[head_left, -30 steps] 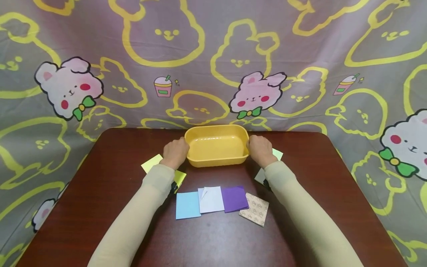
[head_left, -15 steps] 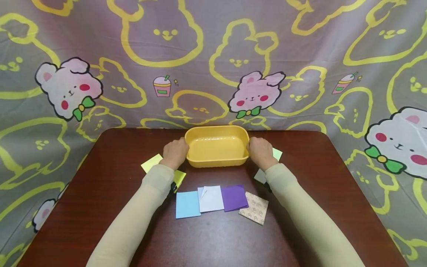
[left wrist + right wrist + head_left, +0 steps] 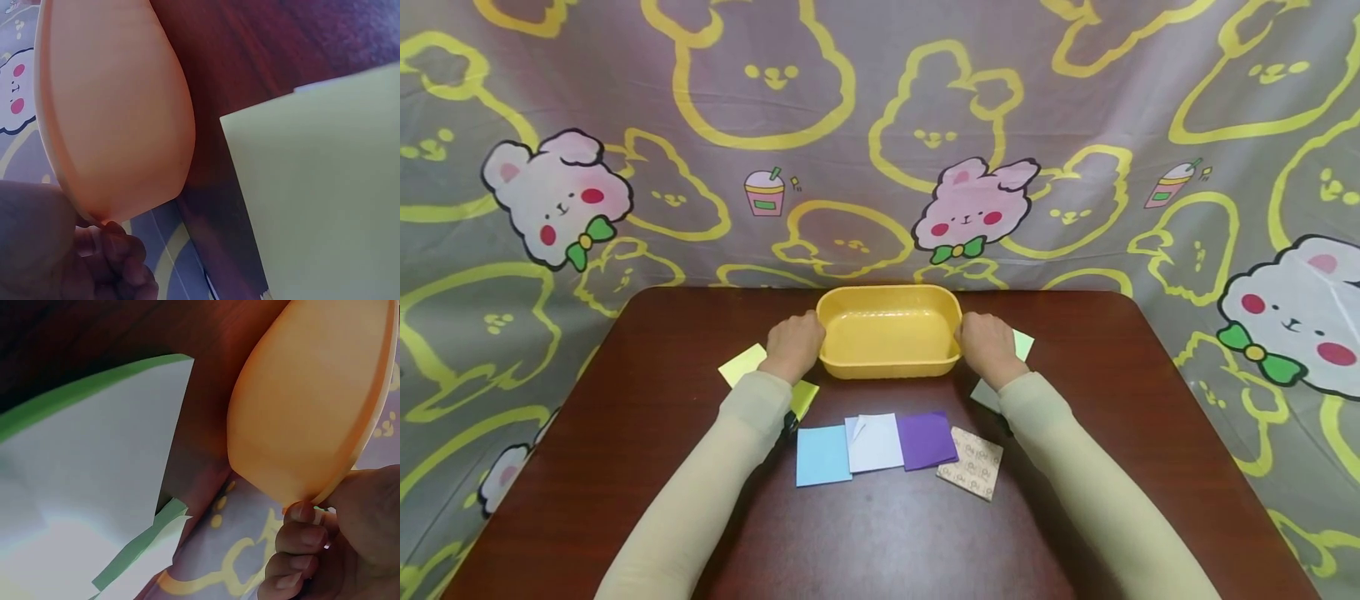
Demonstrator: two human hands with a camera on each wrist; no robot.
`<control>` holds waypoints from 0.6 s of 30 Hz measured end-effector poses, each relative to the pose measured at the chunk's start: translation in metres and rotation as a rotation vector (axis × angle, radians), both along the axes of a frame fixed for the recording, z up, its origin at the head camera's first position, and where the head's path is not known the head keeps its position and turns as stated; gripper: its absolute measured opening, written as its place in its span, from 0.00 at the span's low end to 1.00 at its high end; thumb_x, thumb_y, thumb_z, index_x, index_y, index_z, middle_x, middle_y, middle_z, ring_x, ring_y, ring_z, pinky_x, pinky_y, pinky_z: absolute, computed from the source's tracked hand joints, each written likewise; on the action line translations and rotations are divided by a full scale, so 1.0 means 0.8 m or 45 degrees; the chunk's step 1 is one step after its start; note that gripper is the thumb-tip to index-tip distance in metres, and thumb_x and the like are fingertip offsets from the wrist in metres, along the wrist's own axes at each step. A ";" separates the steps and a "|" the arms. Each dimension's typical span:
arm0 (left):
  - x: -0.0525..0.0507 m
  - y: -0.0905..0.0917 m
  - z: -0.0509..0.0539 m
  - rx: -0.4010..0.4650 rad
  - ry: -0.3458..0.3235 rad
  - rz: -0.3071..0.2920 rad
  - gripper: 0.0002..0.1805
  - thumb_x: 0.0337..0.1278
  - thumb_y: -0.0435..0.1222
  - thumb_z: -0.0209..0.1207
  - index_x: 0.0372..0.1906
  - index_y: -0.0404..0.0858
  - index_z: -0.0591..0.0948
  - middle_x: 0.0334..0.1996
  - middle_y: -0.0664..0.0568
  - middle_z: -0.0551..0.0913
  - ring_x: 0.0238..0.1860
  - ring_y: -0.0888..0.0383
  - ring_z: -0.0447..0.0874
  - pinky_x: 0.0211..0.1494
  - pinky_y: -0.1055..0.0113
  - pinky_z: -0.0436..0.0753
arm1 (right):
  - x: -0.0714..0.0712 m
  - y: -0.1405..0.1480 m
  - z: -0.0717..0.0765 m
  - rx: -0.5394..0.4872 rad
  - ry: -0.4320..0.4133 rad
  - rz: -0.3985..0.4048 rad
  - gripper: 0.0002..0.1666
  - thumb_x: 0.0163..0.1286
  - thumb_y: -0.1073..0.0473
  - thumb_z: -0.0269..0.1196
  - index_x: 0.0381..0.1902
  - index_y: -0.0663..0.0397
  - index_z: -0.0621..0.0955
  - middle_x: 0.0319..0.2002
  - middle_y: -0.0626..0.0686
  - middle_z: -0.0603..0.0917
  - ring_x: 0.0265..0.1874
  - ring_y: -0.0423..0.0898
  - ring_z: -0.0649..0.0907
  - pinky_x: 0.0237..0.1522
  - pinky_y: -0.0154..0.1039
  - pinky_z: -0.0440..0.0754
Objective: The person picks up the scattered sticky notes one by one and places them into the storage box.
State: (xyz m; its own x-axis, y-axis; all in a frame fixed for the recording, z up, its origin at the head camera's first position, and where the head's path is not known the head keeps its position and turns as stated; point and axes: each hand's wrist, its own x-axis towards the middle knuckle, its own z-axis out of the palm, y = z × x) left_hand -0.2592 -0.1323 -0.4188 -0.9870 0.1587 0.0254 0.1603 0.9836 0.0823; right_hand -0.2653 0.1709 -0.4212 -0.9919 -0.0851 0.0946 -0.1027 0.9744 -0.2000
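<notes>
A yellow oval container [image 3: 891,367] stands at the back middle of the table, with nothing inside it. My left hand [image 3: 795,346] grips its left end and my right hand [image 3: 990,346] grips its right end. In the left wrist view, the thumb and curled fingers of the left hand [image 3: 81,250] pinch the rim of the container [image 3: 125,112]. The right wrist view has the right hand [image 3: 337,537] pinching the opposite end of the container [image 3: 306,406] in the same manner.
Blue [image 3: 823,455], white [image 3: 876,446], purple [image 3: 927,441] and patterned [image 3: 972,465] paper squares lie in a row nearer me. Yellow paper [image 3: 743,364] lies partly under the left forearm, green paper [image 3: 1022,344] beside the right wrist. A patterned cloth [image 3: 850,100] hangs behind the table.
Both hands keep their grip on the container, which has barely moved. The head view has shifted slightly.
</notes>
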 end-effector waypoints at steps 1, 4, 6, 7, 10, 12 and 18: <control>0.001 0.000 0.000 -0.014 0.001 -0.007 0.10 0.73 0.29 0.46 0.39 0.30 0.77 0.27 0.40 0.82 0.27 0.44 0.84 0.28 0.50 0.84 | 0.001 0.000 0.000 0.000 0.005 0.003 0.21 0.71 0.60 0.53 0.15 0.54 0.73 0.19 0.56 0.76 0.19 0.53 0.77 0.20 0.48 0.75; 0.004 0.000 0.000 -0.068 -0.003 -0.036 0.10 0.73 0.28 0.47 0.40 0.29 0.78 0.27 0.40 0.82 0.26 0.45 0.84 0.27 0.50 0.83 | 0.005 0.000 -0.001 -0.004 0.012 0.009 0.21 0.71 0.60 0.53 0.15 0.55 0.73 0.18 0.56 0.77 0.18 0.53 0.77 0.19 0.48 0.75; 0.006 -0.001 0.000 -0.097 0.000 -0.050 0.10 0.73 0.27 0.47 0.40 0.29 0.79 0.27 0.40 0.82 0.25 0.45 0.84 0.26 0.50 0.83 | 0.008 -0.001 -0.001 -0.004 0.017 0.013 0.22 0.71 0.60 0.52 0.15 0.56 0.74 0.18 0.57 0.78 0.18 0.54 0.78 0.18 0.48 0.75; 0.007 -0.002 0.000 -0.110 0.000 -0.054 0.10 0.73 0.27 0.46 0.40 0.29 0.79 0.28 0.40 0.82 0.25 0.45 0.84 0.26 0.50 0.83 | 0.010 -0.002 -0.001 -0.006 0.019 0.014 0.21 0.71 0.60 0.52 0.15 0.56 0.74 0.19 0.58 0.79 0.18 0.55 0.79 0.18 0.48 0.75; 0.009 -0.003 0.000 -0.104 0.011 -0.042 0.11 0.73 0.28 0.46 0.41 0.28 0.79 0.28 0.39 0.83 0.27 0.43 0.85 0.26 0.49 0.83 | 0.013 -0.003 -0.001 -0.006 0.039 0.010 0.21 0.70 0.60 0.53 0.16 0.56 0.75 0.19 0.59 0.80 0.19 0.57 0.81 0.19 0.50 0.77; 0.010 -0.003 -0.001 -0.092 0.023 -0.039 0.11 0.73 0.28 0.46 0.41 0.28 0.79 0.28 0.39 0.83 0.27 0.42 0.86 0.26 0.48 0.83 | 0.014 -0.003 -0.001 -0.007 0.048 0.002 0.21 0.69 0.60 0.53 0.15 0.56 0.76 0.19 0.59 0.81 0.20 0.58 0.82 0.21 0.52 0.79; 0.012 -0.001 -0.003 -0.077 0.031 -0.048 0.10 0.72 0.29 0.47 0.39 0.29 0.79 0.26 0.40 0.82 0.26 0.43 0.85 0.25 0.49 0.83 | 0.019 -0.002 -0.003 -0.010 0.043 -0.019 0.19 0.66 0.61 0.55 0.15 0.54 0.74 0.18 0.58 0.80 0.20 0.57 0.82 0.21 0.53 0.78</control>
State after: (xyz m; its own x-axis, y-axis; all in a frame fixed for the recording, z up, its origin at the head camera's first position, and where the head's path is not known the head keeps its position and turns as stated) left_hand -0.2500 -0.1334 -0.4215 -0.9795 0.1975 0.0388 0.1983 0.9800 0.0186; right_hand -0.2502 0.1696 -0.4236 -0.9893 -0.0697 0.1284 -0.0952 0.9743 -0.2043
